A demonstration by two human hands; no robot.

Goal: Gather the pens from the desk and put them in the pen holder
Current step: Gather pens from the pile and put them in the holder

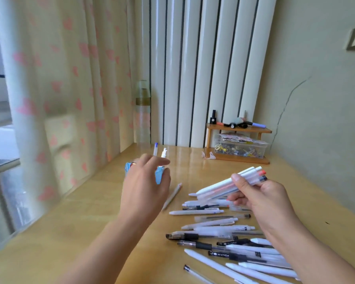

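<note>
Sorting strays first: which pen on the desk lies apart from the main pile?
The pale pen lying diagonally just right of the left hand, alone; the others crowd together under the right hand.

A light wooden desk (pixel 74 228) stands in a corner, daylight coming through a window (pixel 0 140) at the left behind a sheer curtain (pixel 70 78) printed with pink hearts. Behind it rises a white column radiator (pixel 203 68), with a pale green wall (pixel 316 99), cracked, to the right.

free: bare desk (pixel 74 232) left | blocked: loose pens (pixel 213 232) right
</note>
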